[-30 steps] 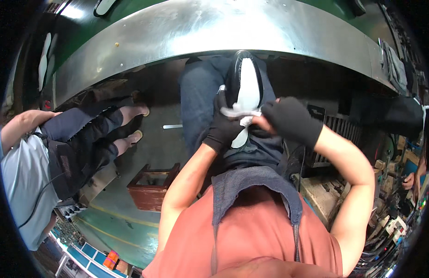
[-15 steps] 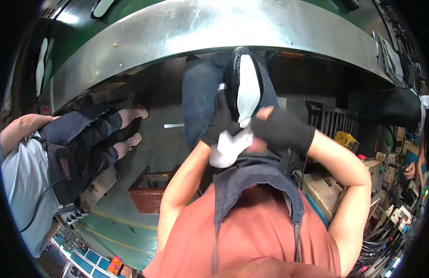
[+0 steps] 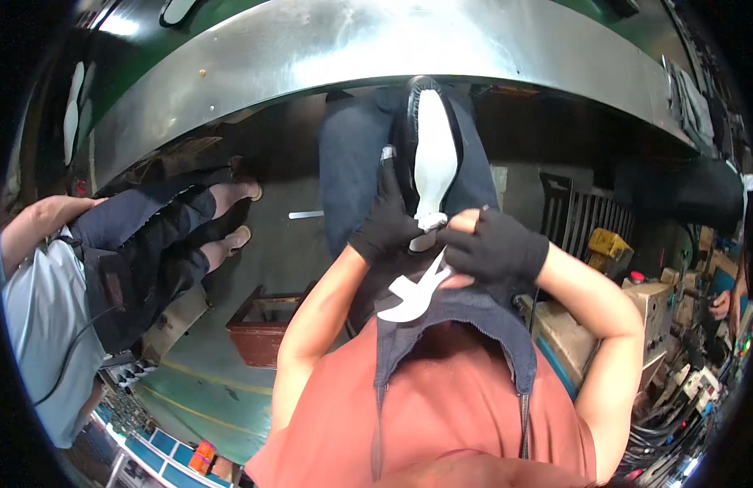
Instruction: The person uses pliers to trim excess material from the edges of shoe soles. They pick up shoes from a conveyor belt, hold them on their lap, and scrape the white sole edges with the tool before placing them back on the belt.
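A black shoe (image 3: 409,126) lies sole up across my lap, its toe toward the bench and a long white insole (image 3: 435,134) showing. My left hand (image 3: 387,215), in a black fingerless glove, is closed around the shoe's left side near the heel. A crumpled white bit (image 3: 431,220) sits at the heel end. My right hand (image 3: 494,248), gloved likewise, has its fingers bent beside that heel. From under these fingers hangs a white, forked, strip-like piece (image 3: 413,299), over my dark apron. Its gripped end is hidden by the hand.
A curved metal bench edge (image 3: 376,49) runs ahead of my knees. At left stands another person (image 3: 55,276) in a light shirt. A reddish-brown wooden box (image 3: 258,337) is on the floor. To the right are a dark slatted chair (image 3: 584,211), a yellow container (image 3: 608,244) and cluttered machinery.
My right hand, blurred before, shows sharply. The white piece has swung lower and clear of my left wrist. My left hand keeps its hold on the shoe.
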Tool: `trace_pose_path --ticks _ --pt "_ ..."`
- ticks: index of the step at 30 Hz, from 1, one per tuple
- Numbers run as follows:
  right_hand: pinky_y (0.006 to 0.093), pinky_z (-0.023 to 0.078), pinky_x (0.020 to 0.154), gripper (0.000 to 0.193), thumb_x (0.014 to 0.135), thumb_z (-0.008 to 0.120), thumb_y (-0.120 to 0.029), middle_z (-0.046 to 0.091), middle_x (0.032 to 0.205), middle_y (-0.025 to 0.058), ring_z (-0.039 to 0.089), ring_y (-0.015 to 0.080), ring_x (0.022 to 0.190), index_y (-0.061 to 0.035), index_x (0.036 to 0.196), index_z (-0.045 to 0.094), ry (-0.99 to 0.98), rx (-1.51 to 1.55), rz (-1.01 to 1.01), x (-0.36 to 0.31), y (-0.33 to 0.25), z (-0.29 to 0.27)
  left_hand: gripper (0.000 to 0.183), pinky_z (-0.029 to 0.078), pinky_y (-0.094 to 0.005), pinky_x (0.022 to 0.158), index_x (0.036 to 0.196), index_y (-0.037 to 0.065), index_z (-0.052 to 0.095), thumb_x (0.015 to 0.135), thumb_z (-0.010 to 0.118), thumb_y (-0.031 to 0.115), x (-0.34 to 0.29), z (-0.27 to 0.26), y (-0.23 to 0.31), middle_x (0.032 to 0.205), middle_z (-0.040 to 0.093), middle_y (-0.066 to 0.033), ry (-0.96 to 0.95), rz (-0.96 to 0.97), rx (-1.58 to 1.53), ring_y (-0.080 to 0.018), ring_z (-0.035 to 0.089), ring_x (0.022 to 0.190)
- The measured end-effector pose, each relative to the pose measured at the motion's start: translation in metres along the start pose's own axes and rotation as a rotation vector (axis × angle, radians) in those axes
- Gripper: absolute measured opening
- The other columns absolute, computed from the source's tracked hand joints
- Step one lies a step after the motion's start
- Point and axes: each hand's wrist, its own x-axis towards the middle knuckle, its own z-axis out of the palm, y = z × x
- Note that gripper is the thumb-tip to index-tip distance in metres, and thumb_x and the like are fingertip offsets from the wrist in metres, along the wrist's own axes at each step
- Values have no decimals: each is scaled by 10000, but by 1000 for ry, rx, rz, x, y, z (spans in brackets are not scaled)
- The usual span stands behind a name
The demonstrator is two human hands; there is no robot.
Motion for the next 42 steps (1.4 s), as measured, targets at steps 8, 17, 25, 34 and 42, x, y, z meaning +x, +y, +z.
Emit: trace_pose_path --ticks 8,17,25,34,42 --pt "389 501 568 340 820 637 -406 606 751 106 617 278 647 -81 734 586 126 79 66 -20 3 18 1416 99 -370 1170 1404 -94 -219 642 836 463 -2 -3 1 1516 4 -332 -6 62 184 -367 45 1439" --pt "367 466 574 349 901 592 -356 557 666 121 574 263 598 -53 731 558 195 553 958 -79 -12 68 1229 177 -364 1149 1453 -71 -117 724 810 276 1 -19 9 1543 67 -260 -53 -11 -141 -310 114 1442" --pt "271 443 590 453 999 420 -405 526 633 13 545 121 590 -40 786 583 611 1005 1293 -84 -26 111 1080 374 -347 969 1480 9 -42 737 738 87 13 -21 36 1428 310 -199 137 -98 -343 -272 410 1225" --pt "299 461 586 462 984 453 -416 588 624 36 618 126 603 -35 757 582 495 1042 1227 -92 -16 110 528 544 -326 801 1400 7 325 934 549 112 213 -92 107 1312 479 -149 90 38 -1036 -183 598 1002" --pt "316 467 561 478 987 435 -427 578 620 54 620 151 586 -25 764 566 518 1090 1250 -79 -2 106 505 476 -341 933 1210 34 585 748 775 110 204 -70 147 1159 657 -85 -306 233 -273 -185 608 1074"
